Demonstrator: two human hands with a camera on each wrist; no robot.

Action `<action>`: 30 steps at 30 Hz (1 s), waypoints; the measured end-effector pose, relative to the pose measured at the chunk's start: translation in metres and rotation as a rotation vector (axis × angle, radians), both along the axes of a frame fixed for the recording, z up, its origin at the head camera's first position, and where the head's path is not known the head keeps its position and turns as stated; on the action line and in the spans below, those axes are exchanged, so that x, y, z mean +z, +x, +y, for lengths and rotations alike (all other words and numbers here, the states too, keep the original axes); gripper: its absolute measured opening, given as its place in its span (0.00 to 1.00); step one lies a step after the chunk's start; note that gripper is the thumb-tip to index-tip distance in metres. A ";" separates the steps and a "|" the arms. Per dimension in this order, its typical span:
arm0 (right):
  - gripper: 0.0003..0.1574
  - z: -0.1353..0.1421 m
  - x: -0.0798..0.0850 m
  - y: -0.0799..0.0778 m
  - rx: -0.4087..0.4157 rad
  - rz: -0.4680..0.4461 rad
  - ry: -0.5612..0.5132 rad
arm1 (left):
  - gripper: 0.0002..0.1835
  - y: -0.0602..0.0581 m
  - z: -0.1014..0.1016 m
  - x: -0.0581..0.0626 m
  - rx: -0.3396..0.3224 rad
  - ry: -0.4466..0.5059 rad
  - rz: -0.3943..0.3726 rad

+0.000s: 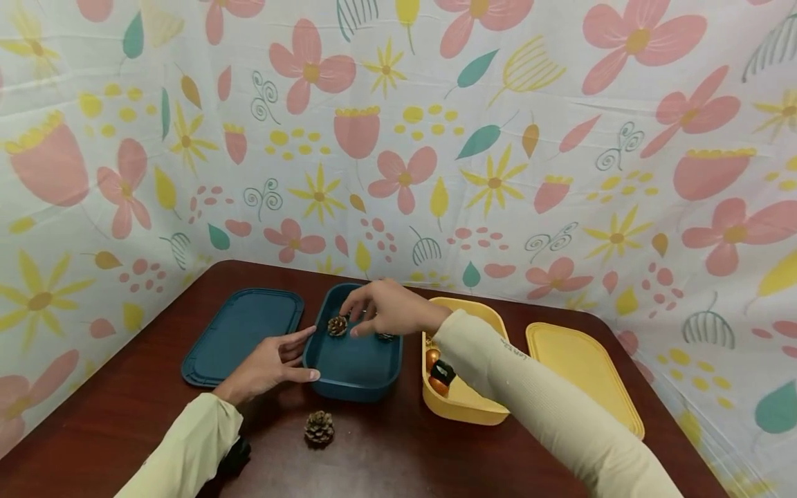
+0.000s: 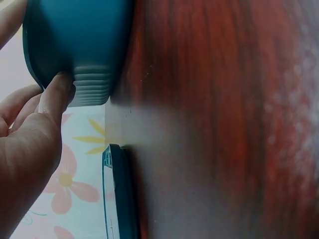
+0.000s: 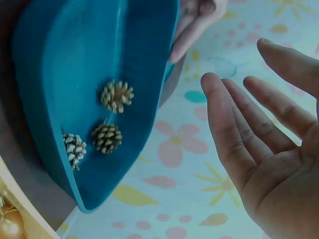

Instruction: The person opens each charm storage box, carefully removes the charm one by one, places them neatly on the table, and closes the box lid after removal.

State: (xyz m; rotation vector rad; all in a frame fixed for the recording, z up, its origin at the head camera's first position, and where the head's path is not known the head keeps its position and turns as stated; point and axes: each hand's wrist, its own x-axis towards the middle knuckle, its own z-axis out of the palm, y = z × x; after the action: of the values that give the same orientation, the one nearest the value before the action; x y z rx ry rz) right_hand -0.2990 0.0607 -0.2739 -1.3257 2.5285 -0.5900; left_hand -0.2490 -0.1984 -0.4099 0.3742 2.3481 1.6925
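A blue box (image 1: pixel 355 391) stands on the table. My left hand (image 1: pixel 274 366) touches its left side, fingers and thumb against the wall and rim. Above the box hovers my right hand (image 1: pixel 395 308), its fingers apart and nothing between them. The right wrist view shows three pinecones inside the box: one pinecone (image 3: pixel 117 96) nearer the middle, a second pinecone (image 3: pixel 106 138) beside it, and a third pinecone (image 3: pixel 75 150) partly hidden by the wall. Another pinecone (image 1: pixel 319 429) lies on the table in front of the box.
To the right stands a yellow box (image 1: pixel 467 413) holding shiny orange balls (image 1: pixel 432 358) and a dark object (image 1: pixel 443 372); my right sleeve covers part of it. A blue lid (image 1: pixel 249 328) lies at the left, a yellow lid (image 1: pixel 585 366) at the right. Patterned cloth hangs behind the table.
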 end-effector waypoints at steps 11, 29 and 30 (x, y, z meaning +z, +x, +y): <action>0.22 -0.017 -0.018 -0.046 -0.161 -0.115 -0.003 | 0.49 0.000 0.000 -0.002 -0.011 -0.001 0.011; 0.25 -0.037 -0.061 -0.081 -0.330 -0.281 -0.022 | 0.50 0.000 0.000 -0.001 0.004 -0.020 0.023; 0.25 -0.038 -0.063 -0.081 -0.337 -0.283 -0.024 | 0.50 -0.001 0.000 0.000 0.001 -0.018 0.026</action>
State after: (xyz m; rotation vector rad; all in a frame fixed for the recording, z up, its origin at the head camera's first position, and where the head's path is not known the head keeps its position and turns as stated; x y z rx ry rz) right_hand -0.3795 0.0229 -0.3369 -0.7586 2.5215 -0.8111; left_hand -0.2496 -0.1980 -0.4101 0.3937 2.3807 1.6752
